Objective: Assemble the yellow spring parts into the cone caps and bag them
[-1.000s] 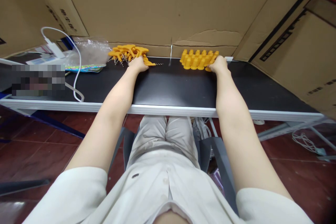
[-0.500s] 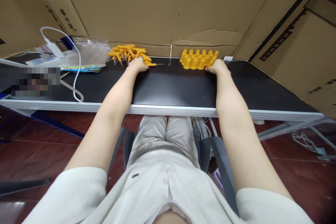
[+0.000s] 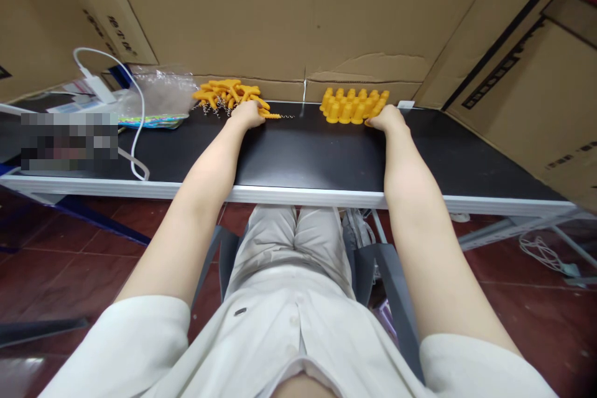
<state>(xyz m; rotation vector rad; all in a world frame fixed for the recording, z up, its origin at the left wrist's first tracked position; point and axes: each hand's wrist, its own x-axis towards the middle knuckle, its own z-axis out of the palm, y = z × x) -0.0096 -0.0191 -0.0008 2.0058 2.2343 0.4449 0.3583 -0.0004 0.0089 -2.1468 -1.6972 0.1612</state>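
Far across the black table (image 3: 308,155), at its back edge, the left hand (image 3: 246,114) lies curled on a heap of orange pieces (image 3: 224,92), and one piece with a spring (image 3: 275,115) pokes out sideways from it, along that edge. The right hand (image 3: 388,118) is curled against the near right corner of a bunch of yellow cups (image 3: 352,106). Both hands hide their fingers, so I cannot tell if either pinches anything; a white cable (image 3: 135,137) lies at the table's left end.
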